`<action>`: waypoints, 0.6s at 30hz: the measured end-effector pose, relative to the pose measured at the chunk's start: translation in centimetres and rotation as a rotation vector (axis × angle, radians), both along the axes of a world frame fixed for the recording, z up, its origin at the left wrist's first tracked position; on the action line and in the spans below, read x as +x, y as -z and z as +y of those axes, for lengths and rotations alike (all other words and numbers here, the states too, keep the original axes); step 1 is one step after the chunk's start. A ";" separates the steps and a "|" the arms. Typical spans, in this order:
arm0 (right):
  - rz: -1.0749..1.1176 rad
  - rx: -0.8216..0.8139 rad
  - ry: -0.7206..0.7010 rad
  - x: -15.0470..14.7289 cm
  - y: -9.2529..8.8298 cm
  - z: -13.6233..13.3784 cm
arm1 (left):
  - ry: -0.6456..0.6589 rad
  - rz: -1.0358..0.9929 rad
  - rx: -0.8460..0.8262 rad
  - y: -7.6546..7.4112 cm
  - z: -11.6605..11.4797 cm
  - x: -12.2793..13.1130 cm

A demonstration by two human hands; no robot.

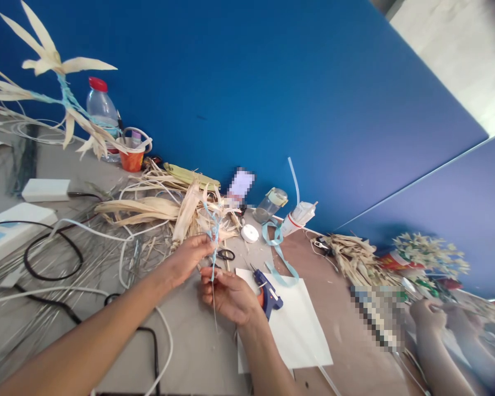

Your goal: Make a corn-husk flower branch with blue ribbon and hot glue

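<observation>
Between my hands stands a small wire stem wrapped in light blue tape (215, 236), with pale husk petals at its top and bare wire below. My left hand (192, 256) pinches the wrapped part from the side. Lower down, my right hand (229, 294) has thumb and fingers closed round the bottom of the blue wrapping. Just behind lie scissors with black handles (226, 254), partly hidden. A blue glue gun (268, 291) rests on a white sheet (301, 335) to the right of my right hand. Dried corn husks (148, 209) are heaped beyond my left hand.
A finished-looking husk branch (66, 91) stands at the upper left by a bottle (101, 107) and an orange cup (132, 157). Cables and a power strip (16, 231) cover the left. Blue ribbon (278, 247) lies ahead. Another person's hands (429, 316) are at the far right.
</observation>
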State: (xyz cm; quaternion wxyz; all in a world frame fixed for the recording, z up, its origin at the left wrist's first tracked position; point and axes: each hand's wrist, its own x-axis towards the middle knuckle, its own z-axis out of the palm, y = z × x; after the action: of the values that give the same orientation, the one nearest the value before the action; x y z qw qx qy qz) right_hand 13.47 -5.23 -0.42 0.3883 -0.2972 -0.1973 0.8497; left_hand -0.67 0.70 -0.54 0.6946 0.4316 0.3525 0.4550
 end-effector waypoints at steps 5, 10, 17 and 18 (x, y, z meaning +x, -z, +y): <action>-0.045 0.050 -0.028 -0.4 -0.2 -0.2 | -0.023 0.041 0.025 0.2 -0.2 0.2; -0.165 0.086 0.036 -0.3 -0.1 -0.4 | -0.008 0.079 0.101 -0.3 -0.4 0.4; -0.727 0.291 0.238 -1.2 -0.1 -0.9 | -0.020 0.178 0.163 -1.5 -1.0 0.7; -0.835 0.341 0.261 -1.2 -0.2 -1.0 | -0.031 0.197 0.171 -1.6 -1.0 0.7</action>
State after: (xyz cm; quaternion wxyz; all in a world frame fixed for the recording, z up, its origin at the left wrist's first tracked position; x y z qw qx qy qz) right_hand 12.25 -6.20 -0.25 0.4225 -0.5680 -0.4343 0.5570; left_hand 0.04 -0.34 1.02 0.6102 0.5265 0.3854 0.4494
